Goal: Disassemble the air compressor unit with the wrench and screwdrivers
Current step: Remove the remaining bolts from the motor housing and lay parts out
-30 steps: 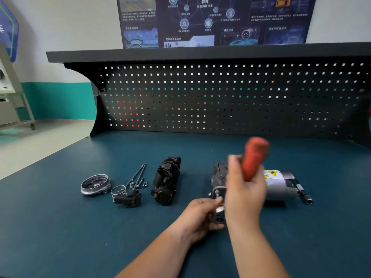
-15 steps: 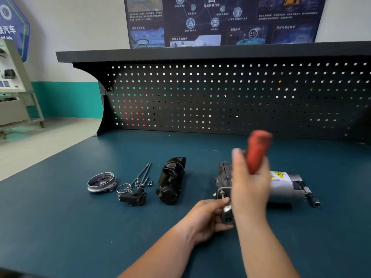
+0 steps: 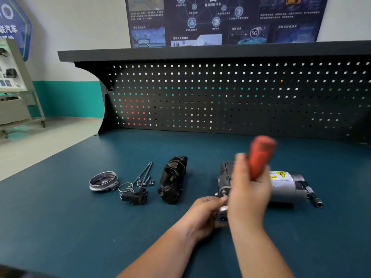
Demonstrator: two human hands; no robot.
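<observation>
- The air compressor unit (image 3: pixel 285 187), a grey metal cylinder with a yellow warning label and a dark head at its left end, lies on its side on the dark blue-green workbench top (image 3: pixel 60 227), to the right of the middle and close to the person.
- The right hand (image 3: pixel 249 191) is above the left part of the unit. Its fingers are curled round the red-handled screwdriver (image 3: pixel 261 155), which stands nearly upright with the handle up. The hand is blurred, and it hides the shaft and the tip.
- The left hand (image 3: pixel 202 213) is at the near left end of the unit. Its fingers are bent round a small silver metal piece there, with the thumb on top.
- A slim dark socket tool (image 3: pixel 313 197) lies just beside the right end of the unit.
- A black cylindrical part (image 3: pixel 173 179) lies to the left, apart from the unit.
- Further left lie two long thin bolts (image 3: pixel 145 171) with some small screws beside them, a wire spring clip (image 3: pixel 125 188), a small black fitting (image 3: pixel 136 196) and a round silver metal cover (image 3: pixel 103 181).
- A black perforated back panel (image 3: pixel 220 101) stands behind the bench, and a dark poster (image 3: pixel 220 19) hangs on the wall above.
</observation>
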